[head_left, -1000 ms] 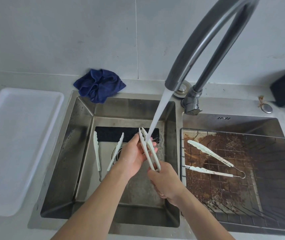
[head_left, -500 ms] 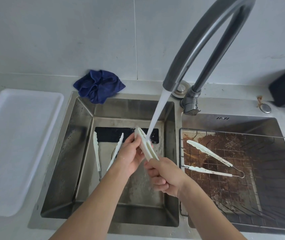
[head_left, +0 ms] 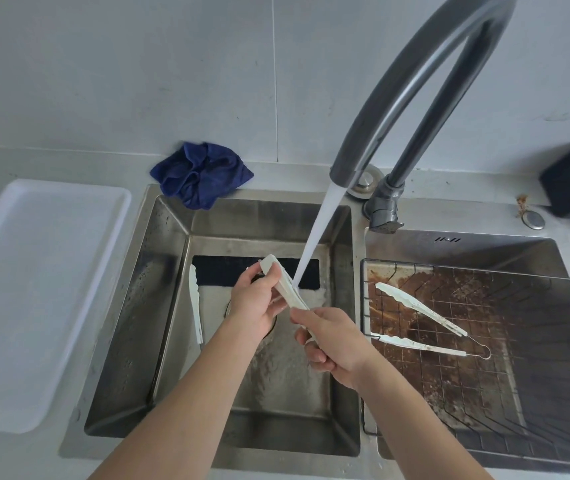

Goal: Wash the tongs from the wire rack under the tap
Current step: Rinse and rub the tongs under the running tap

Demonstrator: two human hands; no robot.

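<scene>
Over the left sink basin (head_left: 169, 271), both hands are on one pair of white tongs (head_left: 285, 284), its arms squeezed together. The right hand (head_left: 335, 344) grips the near handle end; the left hand (head_left: 259, 303) pinches the far tip between thumb and fingers. Water from the tap (head_left: 411, 88) strikes the tongs just beside the left thumb. Another pair of tongs (head_left: 422, 320) lies spread on the wire rack (head_left: 553, 282) in the stained right basin. A third lies in the left basin (head_left: 195, 303), partly hidden. A blue cloth (head_left: 200, 174) sits on the tabletop (head_left: 69, 164) at the far rim, a white tray (head_left: 34, 289) at left.
</scene>
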